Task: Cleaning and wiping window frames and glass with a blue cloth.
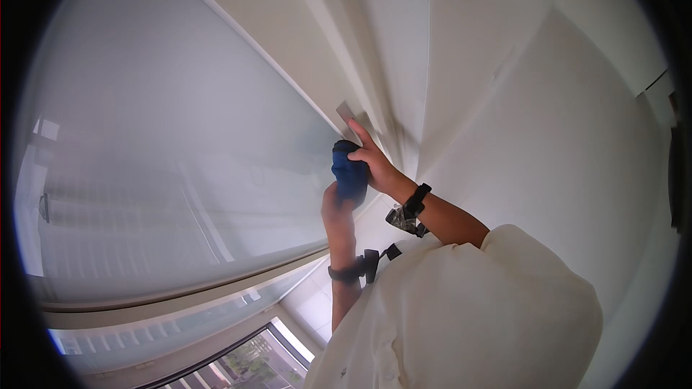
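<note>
A bunched dark blue cloth [350,170] is held between my two hands, beside the edge of a large glass panel. My left hand [336,200] grips its lower end, slightly blurred, with the fingers mostly hidden by the fabric. The thumb of my right hand [373,156] lies across the cloth's upper part. My right index finger stretches up over a flat grey metal plate [344,112] on the cream frame [303,59]; whether it presses the plate I cannot tell. My other right fingers are hidden.
The glossy glass panel [189,135] fills the left side and carries reflections. A pale wall [540,146] stands at right. Below the panel runs a frame rail [162,297], with a window [254,362] near the bottom. Both wrists wear black straps with small devices.
</note>
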{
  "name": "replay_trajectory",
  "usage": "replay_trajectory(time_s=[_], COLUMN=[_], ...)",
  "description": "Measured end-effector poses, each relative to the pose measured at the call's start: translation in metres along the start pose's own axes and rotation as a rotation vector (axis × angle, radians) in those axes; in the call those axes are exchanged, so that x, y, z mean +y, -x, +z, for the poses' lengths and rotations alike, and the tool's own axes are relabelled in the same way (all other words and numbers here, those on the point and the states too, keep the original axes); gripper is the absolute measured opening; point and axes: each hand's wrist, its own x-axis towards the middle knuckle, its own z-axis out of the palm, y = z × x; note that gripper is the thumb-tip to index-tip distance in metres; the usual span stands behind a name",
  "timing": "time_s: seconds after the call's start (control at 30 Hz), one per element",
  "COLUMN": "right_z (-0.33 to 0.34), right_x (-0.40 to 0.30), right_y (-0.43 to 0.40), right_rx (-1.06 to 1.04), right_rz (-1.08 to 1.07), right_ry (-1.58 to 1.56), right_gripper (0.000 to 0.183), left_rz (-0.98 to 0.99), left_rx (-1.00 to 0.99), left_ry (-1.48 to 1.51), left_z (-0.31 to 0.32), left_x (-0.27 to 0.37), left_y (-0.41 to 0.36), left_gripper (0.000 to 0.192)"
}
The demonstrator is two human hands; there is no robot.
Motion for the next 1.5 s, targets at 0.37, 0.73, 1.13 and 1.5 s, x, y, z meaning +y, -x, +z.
replay_trajectory(time_s=[0.37,0.73,1.13,1.5], right_z=[-0.043,-0.014,-0.022,-0.025], right_x=[0.037,-0.007,-0.012,-0.014], right_y=[0.003,0.02,0.026,0.029], right_rx=[0.292,0.258,0.22,0.189], right_rz=[-0.084,-0.157,-0.214,-0.222], right_ry=[0.729,1.404,1.666,1.78], right_gripper=[0.076,0.071,0.07,0.065], left_rz=[-0.332,-0.259,-0.196,-0.203], left_rx=[-0.038,-0.156,-0.151,-0.159], left_ry=[-0.142,-0.237,-0.275,-0.27], left_z=[0.007,0.01,0.02,0.024], left_x=[-0.007,-0.028,-0.035,-0.036], left_y=[0.002,-0.001,0.001,-0.003], left_gripper=[0.046,0.049,0.043,0.041])
